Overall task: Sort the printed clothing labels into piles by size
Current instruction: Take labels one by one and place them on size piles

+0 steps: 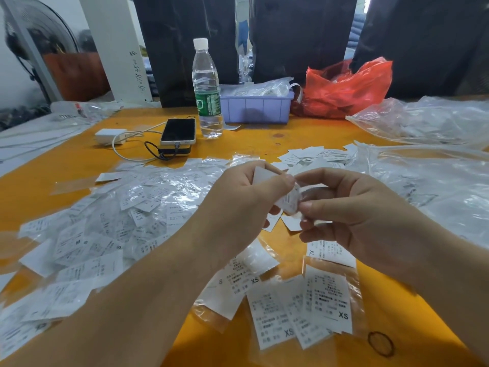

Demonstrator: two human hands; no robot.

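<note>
Above the orange table [264,139], both hands meet over one small printed label [289,200]. My left hand [246,200] pinches its upper edge between thumb and fingers, and a blank white label [263,174] shows behind those fingers. My right hand [352,207] pinches the label's lower right side. A big unsorted heap of labels in clear sleeves [119,221] spreads to the left. Near the front lies a pile marked XS [304,308]. A label marked XL [330,251] peeks from under my right hand. Another small pile [312,154] lies farther back.
At the back stand a water bottle [207,88], a phone [178,131] on a power bank with a white charger [109,136], a purple bin [256,105] and a red plastic bag [346,86]. Clear plastic bags [423,165] cover the right side. A black hair tie [380,343] lies front right.
</note>
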